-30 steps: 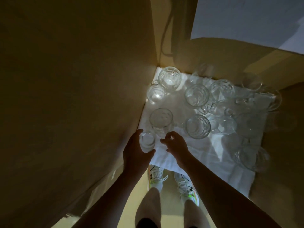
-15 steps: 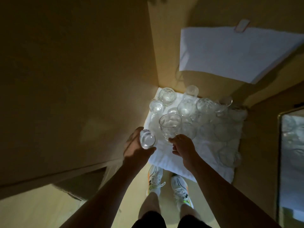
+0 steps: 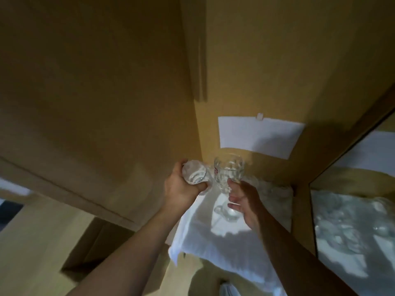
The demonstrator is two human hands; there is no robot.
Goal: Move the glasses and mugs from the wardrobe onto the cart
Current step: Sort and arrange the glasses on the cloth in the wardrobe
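You are holding a small glass (image 3: 195, 175) in your left hand (image 3: 181, 186); the fingers are curling round its body and the thumb is lying along its near side. The glass is tilting, mouth turned toward the camera, up in the air in front of the wardrobe's inner corner. Just to its right you are holding a goblet (image 3: 228, 176), cut-patterned, with a small red mark on the bowl. It is standing upright, its bowl close beside the small glass; whether the two are touching you cannot tell through the blur. Your right hand (image 3: 242, 201) is gripping the goblet low down, fingers (image 3: 235, 196) wrapping the stem, and its foot is showing below the hand.

Both pieces are hanging above a white cloth (image 3: 230, 236) that is covering the shelf. The cloth's near corner is drooping over the shelf edge. At the far edge of the cloth, behind your right wrist, more glassware (image 3: 264, 185) is sitting, too blurred to count.

The wardrobe wall (image 3: 96, 92), tan wood, is filling the left and top of the view. A white sheet (image 3: 258, 135) is hanging on the back panel above the goblet. At the right a mirror (image 3: 352, 221) is reflecting the cloth and blurred glass shapes.
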